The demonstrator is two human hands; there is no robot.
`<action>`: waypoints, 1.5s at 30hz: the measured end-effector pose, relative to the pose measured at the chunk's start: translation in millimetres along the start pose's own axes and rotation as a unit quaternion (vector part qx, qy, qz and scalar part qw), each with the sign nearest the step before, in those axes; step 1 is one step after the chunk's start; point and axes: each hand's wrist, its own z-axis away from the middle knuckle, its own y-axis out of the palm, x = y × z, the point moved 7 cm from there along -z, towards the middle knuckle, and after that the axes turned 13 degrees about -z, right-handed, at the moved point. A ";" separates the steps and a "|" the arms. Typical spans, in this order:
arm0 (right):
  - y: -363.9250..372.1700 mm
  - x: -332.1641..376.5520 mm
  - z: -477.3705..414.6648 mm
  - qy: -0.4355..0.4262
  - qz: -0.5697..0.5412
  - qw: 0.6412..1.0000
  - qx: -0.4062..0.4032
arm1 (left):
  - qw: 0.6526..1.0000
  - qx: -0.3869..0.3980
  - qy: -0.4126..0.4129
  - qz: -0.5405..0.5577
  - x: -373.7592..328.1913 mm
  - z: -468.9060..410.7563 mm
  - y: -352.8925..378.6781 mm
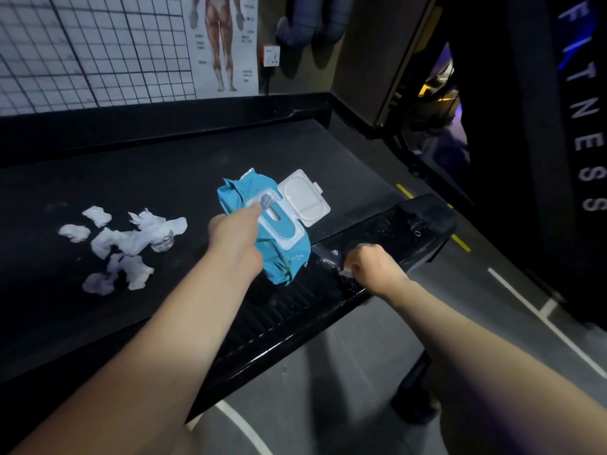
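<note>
A blue wet-wipe pack [282, 254] lies on the black treadmill belt [131, 178], its white flip lid [303, 198] open to the right. My left hand [235, 238] reaches onto the pack, and its fingers pinch at the white opening. My right hand [371, 267] is curled round a small white wipe [346, 272] and presses it on the glossy black side rail [387, 231]. The rail looks wet around that hand.
Several crumpled used wipes [121, 244] lie on the belt to the left. A grid chart and an anatomy poster [223, 44] hang on the back wall beside a wall socket [271, 55]. Grey floor with white lines [542, 320] runs on the right.
</note>
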 end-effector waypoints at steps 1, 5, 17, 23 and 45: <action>-2.0 5.1 -0.5 -0.013 -0.012 1.000 -0.017 | 1.000 -0.002 0.000 -0.003 0.9 0.6 -0.1; -4.7 41.7 -6.7 -0.076 -0.081 0.990 -0.091 | 1.000 -0.013 -0.004 -0.006 2.7 -3.0 -4.1; 41.7 36.9 -22.3 -0.067 0.004 0.998 0.010 | 1.000 -0.003 -0.004 -0.016 2.4 -8.6 2.1; 27.6 11.7 0.8 -0.038 0.042 0.998 -0.006 | 1.000 -0.011 -0.003 -0.018 5.6 -2.7 2.0; -16.0 -66.0 -28.2 0.139 -0.237 0.934 -0.228 | 1.000 -0.012 -0.013 -0.025 10.0 -10.8 10.1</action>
